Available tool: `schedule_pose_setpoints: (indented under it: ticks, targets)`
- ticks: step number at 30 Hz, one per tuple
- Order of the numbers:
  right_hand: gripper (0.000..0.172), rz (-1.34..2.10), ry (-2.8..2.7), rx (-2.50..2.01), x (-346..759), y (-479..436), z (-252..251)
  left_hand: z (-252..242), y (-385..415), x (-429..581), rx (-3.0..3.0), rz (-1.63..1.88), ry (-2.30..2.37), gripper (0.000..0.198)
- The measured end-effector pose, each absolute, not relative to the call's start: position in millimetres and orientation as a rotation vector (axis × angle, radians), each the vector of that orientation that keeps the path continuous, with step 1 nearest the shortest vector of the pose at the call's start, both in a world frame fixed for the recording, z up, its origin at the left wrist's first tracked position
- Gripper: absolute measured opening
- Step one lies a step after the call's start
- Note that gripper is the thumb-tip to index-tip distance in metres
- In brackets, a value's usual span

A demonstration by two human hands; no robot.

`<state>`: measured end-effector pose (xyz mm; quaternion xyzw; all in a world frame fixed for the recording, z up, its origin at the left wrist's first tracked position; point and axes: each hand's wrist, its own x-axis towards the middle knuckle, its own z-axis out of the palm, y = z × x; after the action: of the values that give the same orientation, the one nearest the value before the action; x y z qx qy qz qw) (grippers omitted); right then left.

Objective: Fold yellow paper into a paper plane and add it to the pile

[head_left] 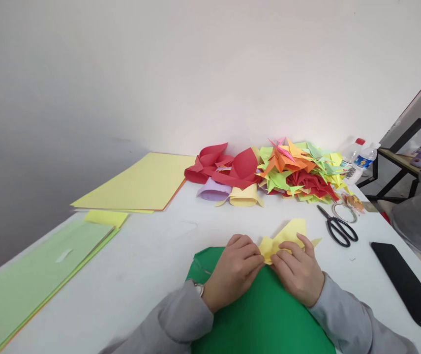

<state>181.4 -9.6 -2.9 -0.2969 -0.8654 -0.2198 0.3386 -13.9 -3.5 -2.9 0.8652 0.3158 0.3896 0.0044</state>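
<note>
A piece of folded yellow paper [287, 235] is held between my two hands, with pointed flaps sticking up and out to the right. My left hand [238, 268] pinches its left end with the fingertips. On the other side, my right hand [297, 268] grips the lower right part, its index finger raised a little. Both hands are over the far edge of a green sheet [265, 314] that lies in front of me. My fingers cover part of the folds.
Scissors [338, 227], a tape roll [344, 213] and a black phone-like slab [405, 280] lie to the right. Folded paper shapes [299, 169] and red paper rolls [232, 167] are piled by the wall. Yellow sheets [140, 182] and green sheets [41, 265] lie left. Bottles [365, 157] stand far right.
</note>
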Motion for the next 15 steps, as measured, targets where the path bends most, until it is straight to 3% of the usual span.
schedule_pose_setpoints:
  ticks: [4, 15]
  targets:
    - [0.024, -0.580, -2.241, -0.799, 178, -14, -5, -1, -8, -12, 2.826, 1.277, 1.007, 0.024]
    - [0.029, -0.590, -2.241, -0.768, 175, -21, 1, -1, -11, -13, 3.053, 1.209, 0.935, 0.033]
